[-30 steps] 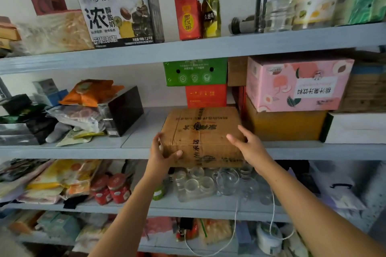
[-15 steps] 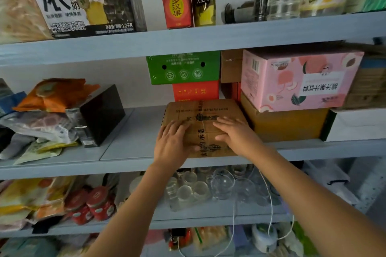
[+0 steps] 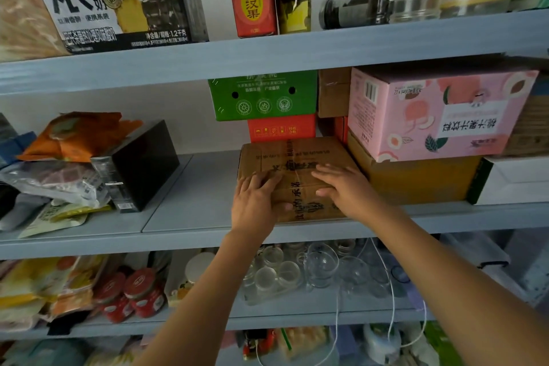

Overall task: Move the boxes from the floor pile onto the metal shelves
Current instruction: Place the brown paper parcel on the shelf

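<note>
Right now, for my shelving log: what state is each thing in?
Brown cardboard box: taped shut, lying flat on the middle shelf.
Left hand: fingers flat on the box top.
Right hand: fingers flat on the box top.
Pink carton: closed, print upside down, stacked on the yellow box.
Green box: closed, stacked on the red box.

Two bare hands show, the left hand [image 3: 255, 202] and the right hand [image 3: 347, 190]. Three grey metal shelf boards [image 3: 297, 50] cross the view. At the middle level are one taped brown cardboard box [image 3: 297, 154], one green carton [image 3: 261, 98], one red carton [image 3: 282, 129], one pink printed carton [image 3: 430, 116], one mustard-yellow box [image 3: 416, 184] and one glossy black box [image 3: 145, 163]. Below stand at least two red-lidded jars [image 3: 139, 284]; the clear glass cups [image 3: 320, 264] overlap too much to count.
</note>
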